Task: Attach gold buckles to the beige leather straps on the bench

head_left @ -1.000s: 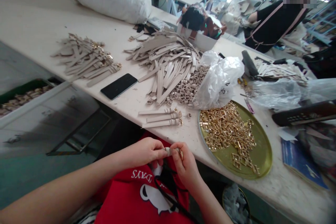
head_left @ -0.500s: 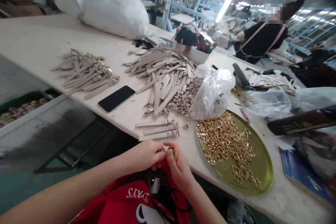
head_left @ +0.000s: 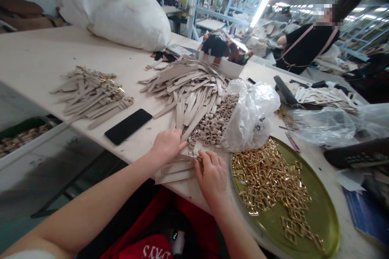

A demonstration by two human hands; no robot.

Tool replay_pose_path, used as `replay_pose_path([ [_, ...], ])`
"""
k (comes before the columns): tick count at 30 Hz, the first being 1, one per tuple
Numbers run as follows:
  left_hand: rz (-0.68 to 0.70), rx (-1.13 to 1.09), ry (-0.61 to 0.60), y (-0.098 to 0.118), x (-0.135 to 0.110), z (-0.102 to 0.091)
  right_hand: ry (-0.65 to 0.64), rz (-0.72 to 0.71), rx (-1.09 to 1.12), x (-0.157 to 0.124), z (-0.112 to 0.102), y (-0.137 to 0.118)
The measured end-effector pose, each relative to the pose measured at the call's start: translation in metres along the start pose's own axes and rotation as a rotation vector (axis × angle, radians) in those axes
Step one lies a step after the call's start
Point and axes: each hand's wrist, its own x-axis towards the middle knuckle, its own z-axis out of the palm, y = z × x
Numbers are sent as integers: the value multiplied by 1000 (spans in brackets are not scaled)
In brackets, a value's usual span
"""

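My right hand [head_left: 212, 174] is low over the table, thumb and fingers closed on the gold-buckled end of a beige strap. That strap lies at the top of a short row of buckled straps [head_left: 174, 177], partly covered by my hands. My left hand [head_left: 167, 145] is at the near end of a heap of loose beige straps [head_left: 194, 85]; its fingers curl at a strap end and are partly hidden. Small beige loops [head_left: 209, 127] are piled just beyond both hands. To the right, a round gold-green tray [head_left: 323, 206] bears many gold buckles [head_left: 270, 178].
A black phone [head_left: 128, 126] lies left of my left hand, with a pile of buckled straps [head_left: 94, 95] behind it. A clear plastic bag [head_left: 252, 117] stands beside the loops. A large white sack [head_left: 112, 12] is at the back. A person [head_left: 306, 46] works at the far right.
Both hands have moved forward from the table edge onto the table. The right hand has brought a buckled strap to the row; the left has separated from it and reached the strap heap.
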Motion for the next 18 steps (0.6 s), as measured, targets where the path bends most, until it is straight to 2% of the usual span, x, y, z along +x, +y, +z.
replay_pose_path([
  [4,-5,25,-8,1,0,6,34,11,49,-9,-11,11],
  [9,-38,116,-13,0,-4,4,161,100,-8,-14,-34,46],
  [11,-48,124,-13,2,-4,2,113,122,-59,-13,-39,56],
  [13,-51,122,-4,5,-4,0,10,115,-108,-11,-39,59],
  [16,-54,115,5,13,-4,-2,-126,129,-149,-6,-31,56],
  [18,-57,101,13,16,-4,-4,-155,153,-142,-2,-25,53],
])
